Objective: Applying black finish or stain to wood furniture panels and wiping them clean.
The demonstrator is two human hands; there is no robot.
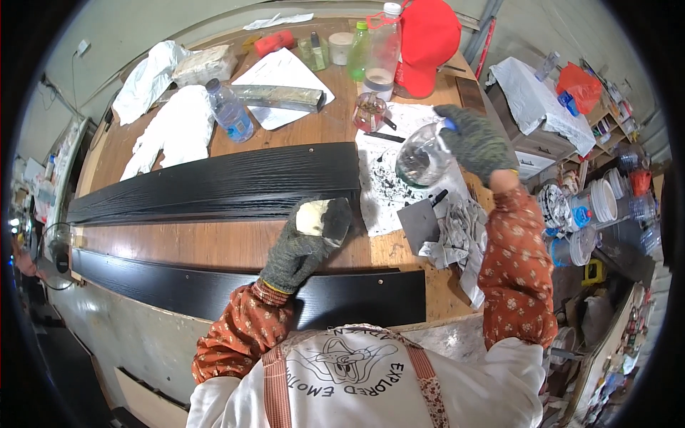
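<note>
My left hand (294, 250), in a dark grey knit glove, is closed on a cream-coloured pad (311, 217) with a black part beside it. It is over the wooden strip between two black wood-grain boards, the far board (221, 178) and the near board (349, 296). On the right, my gloved right hand (479, 141) grips a clear plastic bottle (419, 158) near its blue part. That bottle is tilted above white paper (378, 210) spotted with black. Close by lie a flat grey scraper (417, 227) with a black handle and some crumpled, stained paper (462, 232).
Behind the paper are a small jar (369, 112), a tall clear bottle (380, 57), a green bottle (359, 53) and a red cap (430, 43). A water bottle (231, 114) and white cloths (182, 125) are at the far left. Several buckets (599, 203) stand right of the table.
</note>
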